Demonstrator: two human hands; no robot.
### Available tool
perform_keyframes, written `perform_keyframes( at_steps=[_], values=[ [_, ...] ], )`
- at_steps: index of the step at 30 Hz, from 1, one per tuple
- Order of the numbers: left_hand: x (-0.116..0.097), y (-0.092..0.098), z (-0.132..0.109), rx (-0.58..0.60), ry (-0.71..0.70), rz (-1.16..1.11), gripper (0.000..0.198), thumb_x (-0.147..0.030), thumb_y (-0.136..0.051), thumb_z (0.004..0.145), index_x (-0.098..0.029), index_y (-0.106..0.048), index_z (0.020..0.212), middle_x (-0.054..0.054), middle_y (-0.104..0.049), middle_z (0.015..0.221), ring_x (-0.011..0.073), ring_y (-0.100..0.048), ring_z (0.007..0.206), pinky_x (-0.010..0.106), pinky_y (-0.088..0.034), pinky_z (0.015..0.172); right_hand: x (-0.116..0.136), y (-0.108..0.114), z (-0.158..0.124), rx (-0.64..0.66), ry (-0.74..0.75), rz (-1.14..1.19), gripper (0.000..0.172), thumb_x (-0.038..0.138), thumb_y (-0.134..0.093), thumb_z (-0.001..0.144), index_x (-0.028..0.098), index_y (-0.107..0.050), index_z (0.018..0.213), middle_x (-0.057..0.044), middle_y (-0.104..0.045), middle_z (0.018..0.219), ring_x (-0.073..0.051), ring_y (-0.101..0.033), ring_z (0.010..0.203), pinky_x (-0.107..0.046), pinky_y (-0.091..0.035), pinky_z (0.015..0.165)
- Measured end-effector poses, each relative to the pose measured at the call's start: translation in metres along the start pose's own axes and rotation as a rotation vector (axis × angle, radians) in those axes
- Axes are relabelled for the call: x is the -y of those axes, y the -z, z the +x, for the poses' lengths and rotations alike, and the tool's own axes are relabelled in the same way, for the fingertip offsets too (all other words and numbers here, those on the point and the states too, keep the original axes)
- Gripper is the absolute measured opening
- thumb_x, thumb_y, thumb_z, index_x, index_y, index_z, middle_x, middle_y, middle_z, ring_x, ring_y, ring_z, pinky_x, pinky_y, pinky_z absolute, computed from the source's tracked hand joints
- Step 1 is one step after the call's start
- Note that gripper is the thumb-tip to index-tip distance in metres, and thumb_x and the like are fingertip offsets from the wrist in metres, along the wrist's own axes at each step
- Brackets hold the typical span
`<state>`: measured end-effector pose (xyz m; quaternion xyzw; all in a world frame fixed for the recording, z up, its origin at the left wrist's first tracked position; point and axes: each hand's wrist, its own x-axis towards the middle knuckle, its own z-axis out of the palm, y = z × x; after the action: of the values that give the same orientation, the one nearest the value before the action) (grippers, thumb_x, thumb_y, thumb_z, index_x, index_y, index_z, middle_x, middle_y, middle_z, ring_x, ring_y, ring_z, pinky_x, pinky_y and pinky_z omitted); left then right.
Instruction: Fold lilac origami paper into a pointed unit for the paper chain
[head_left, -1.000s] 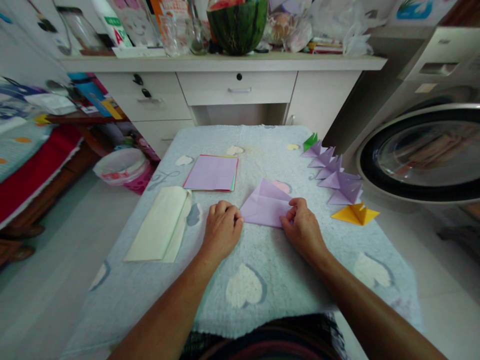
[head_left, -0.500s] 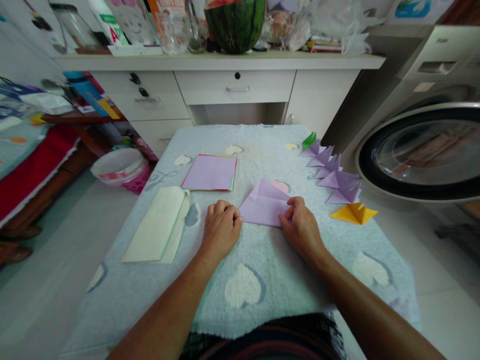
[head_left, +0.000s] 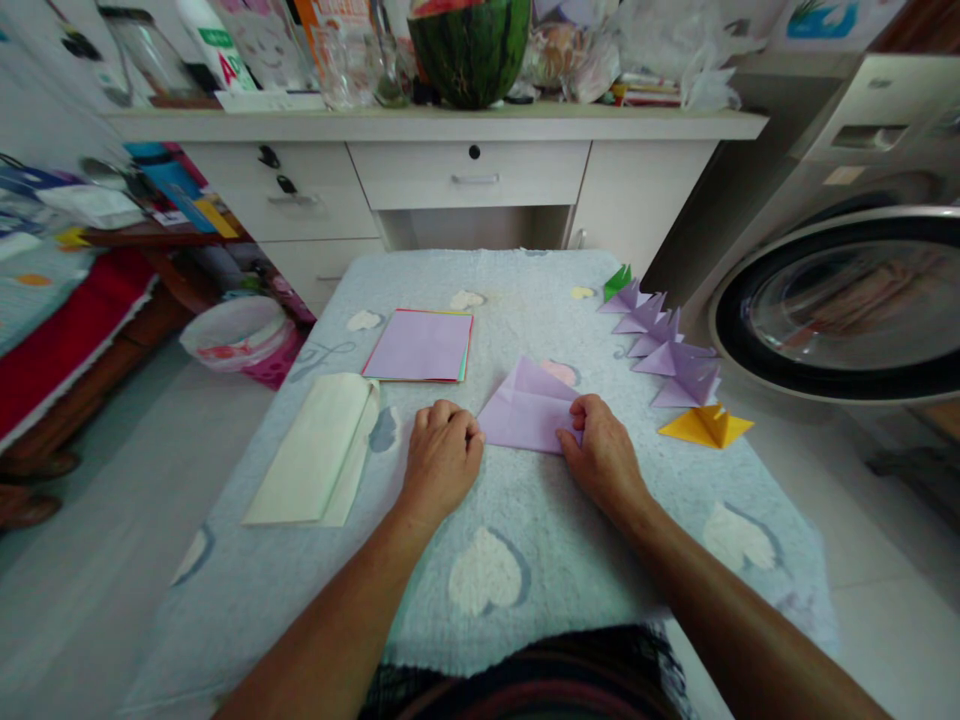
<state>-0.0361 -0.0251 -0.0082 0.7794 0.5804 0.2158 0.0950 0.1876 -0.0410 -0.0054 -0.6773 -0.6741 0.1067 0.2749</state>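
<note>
A partly folded sheet of purple origami paper (head_left: 528, 408) lies on the cloth-covered table between my hands, its folded peak pointing away from me. My left hand (head_left: 444, 450) is closed, with its curled fingers at the paper's left corner; the fingertips are partly hidden. At the right edge, the thumb and fingers of my right hand (head_left: 602, 447) pinch the paper. Beyond my left hand is a stack of square paper (head_left: 420, 345), purple on top with other colours showing at its edges.
Folded purple paper pieces (head_left: 667, 352) form a row on the right, between a green piece (head_left: 617, 281) and a yellow piece (head_left: 706, 427). A pale folded sheet (head_left: 311, 450) lies at left. Behind stand a white cabinet (head_left: 465, 172) and, at right, a washing machine (head_left: 832, 290).
My right thumb and fingers have shifted very slightly at the paper's right edge. My left hand and the purple paper look unmoved.
</note>
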Motion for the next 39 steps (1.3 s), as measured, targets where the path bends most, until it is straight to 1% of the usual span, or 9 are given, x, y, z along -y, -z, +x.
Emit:
perform_keyframes(
  at_steps=[7,12,17,22,26,28,32,36,39],
  values=[
    [-0.002,0.001,0.000,0.004,0.002,0.003,0.006,-0.023,-0.057,0.084,-0.021,-0.058,0.079,0.007,-0.055,0.093,0.0258,-0.051,0.096,0.045,-0.041,0.090,0.002,0.002,0.001,0.024,-0.006,-0.016,0.015,0.020,-0.053,0.079,0.019,-0.049,0.094,-0.006,-0.058,0.087,-0.021,-0.055,0.078,-0.033,-0.041,0.073],
    [-0.003,0.001,0.000,-0.002,-0.001,0.027,0.006,-0.023,-0.056,0.085,-0.021,-0.058,0.079,0.007,-0.055,0.093,0.0259,-0.051,0.095,0.044,-0.042,0.089,0.001,0.003,0.003,0.055,0.084,-0.101,0.006,0.017,-0.052,0.085,0.019,-0.056,0.087,-0.006,-0.058,0.087,-0.021,-0.054,0.081,-0.032,-0.040,0.074],
    [-0.003,0.002,0.001,0.007,-0.001,0.037,0.006,-0.023,-0.056,0.085,-0.020,-0.059,0.081,0.007,-0.056,0.093,0.0257,-0.051,0.096,0.043,-0.041,0.090,0.003,0.006,0.002,0.098,0.203,-0.211,0.017,0.018,-0.050,0.091,0.018,-0.065,0.083,-0.007,-0.061,0.086,-0.020,-0.054,0.084,-0.031,-0.037,0.077],
    [-0.004,0.002,0.000,0.012,0.020,0.038,0.007,-0.023,-0.056,0.085,-0.020,-0.059,0.080,0.007,-0.056,0.094,0.0252,-0.052,0.097,0.042,-0.041,0.091,0.014,0.011,-0.003,0.115,0.260,-0.420,0.029,0.032,-0.044,0.097,0.019,-0.067,0.083,-0.008,-0.063,0.088,-0.023,-0.053,0.085,-0.034,-0.032,0.075],
    [-0.005,0.002,0.000,0.013,0.027,0.036,0.007,-0.024,-0.056,0.085,-0.020,-0.060,0.080,0.007,-0.056,0.095,0.0255,-0.051,0.097,0.042,-0.041,0.090,0.023,0.012,-0.004,0.110,0.251,-0.506,0.035,0.042,-0.044,0.097,0.018,-0.067,0.085,-0.009,-0.064,0.088,-0.025,-0.052,0.086,-0.036,-0.030,0.073],
    [-0.005,0.002,0.000,0.016,0.026,0.038,0.007,-0.024,-0.056,0.085,-0.020,-0.060,0.081,0.007,-0.056,0.095,0.0257,-0.051,0.098,0.042,-0.041,0.091,0.026,0.011,-0.003,0.123,0.249,-0.540,0.035,0.044,-0.046,0.096,0.017,-0.067,0.087,-0.010,-0.064,0.089,-0.026,-0.052,0.087,-0.037,-0.029,0.073],
    [-0.005,0.002,-0.001,0.016,0.022,0.034,0.007,-0.024,-0.057,0.085,-0.020,-0.060,0.081,0.007,-0.056,0.095,0.0256,-0.051,0.098,0.042,-0.041,0.091,0.032,0.013,0.002,0.171,0.247,-0.586,0.030,0.043,-0.053,0.092,0.016,-0.067,0.093,-0.011,-0.064,0.093,-0.028,-0.051,0.091,-0.038,-0.029,0.075],
    [-0.005,0.001,-0.001,0.007,0.025,0.034,0.007,-0.024,-0.057,0.085,-0.020,-0.060,0.081,0.007,-0.056,0.095,0.0255,-0.051,0.097,0.042,-0.041,0.091,0.036,0.015,0.005,0.188,0.245,-0.608,0.030,0.044,-0.058,0.090,0.016,-0.068,0.093,-0.013,-0.064,0.095,-0.030,-0.050,0.093,-0.040,-0.030,0.076],
    [-0.005,0.001,-0.001,0.002,0.023,0.041,0.007,-0.024,-0.057,0.085,-0.020,-0.060,0.081,0.007,-0.056,0.095,0.0257,-0.051,0.097,0.042,-0.041,0.090,0.034,0.013,0.007,0.188,0.295,-0.583,0.022,0.037,-0.060,0.089,0.017,-0.067,0.091,-0.013,-0.063,0.096,-0.030,-0.049,0.094,-0.040,-0.031,0.076]
  ],
)
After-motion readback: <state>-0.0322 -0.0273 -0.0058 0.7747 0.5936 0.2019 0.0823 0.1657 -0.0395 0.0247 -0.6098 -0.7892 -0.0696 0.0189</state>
